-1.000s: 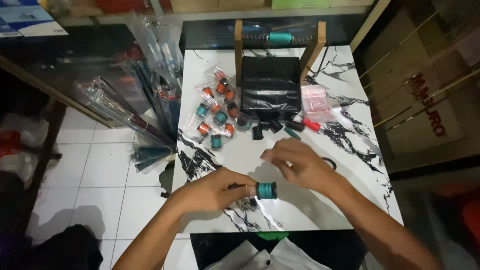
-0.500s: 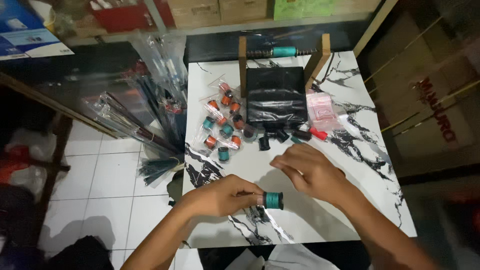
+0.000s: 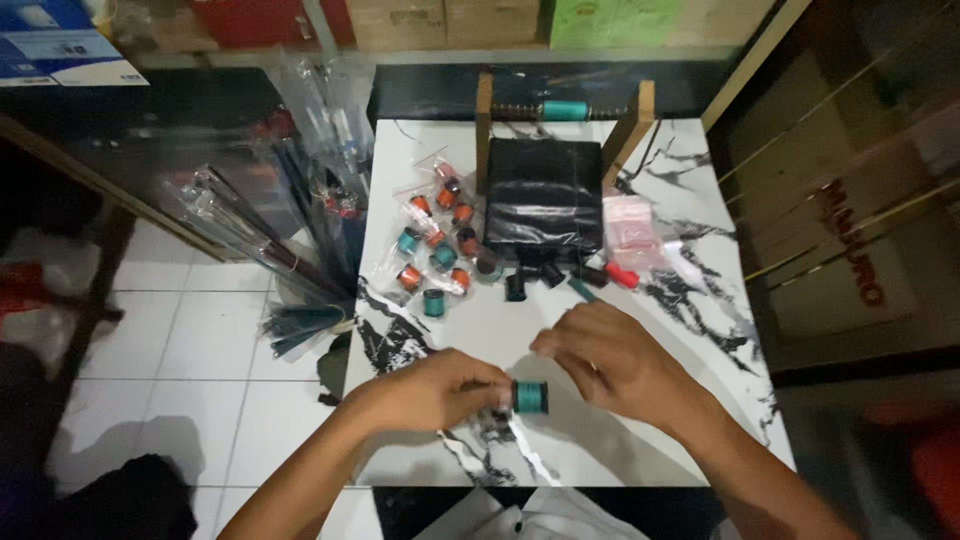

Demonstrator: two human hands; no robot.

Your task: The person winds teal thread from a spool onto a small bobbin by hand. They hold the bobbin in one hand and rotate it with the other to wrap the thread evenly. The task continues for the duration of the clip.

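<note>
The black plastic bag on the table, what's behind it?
Behind the black plastic bag stands a wooden frame whose rod carries a teal spool. The bag covers the frame's lower part.

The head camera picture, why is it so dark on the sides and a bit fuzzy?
In the head view, light falls mostly on the white marble table, so the floor and the right side stay dim; the left hand, right hand and teal spool look slightly soft; the black bag shows shiny glare.
</note>
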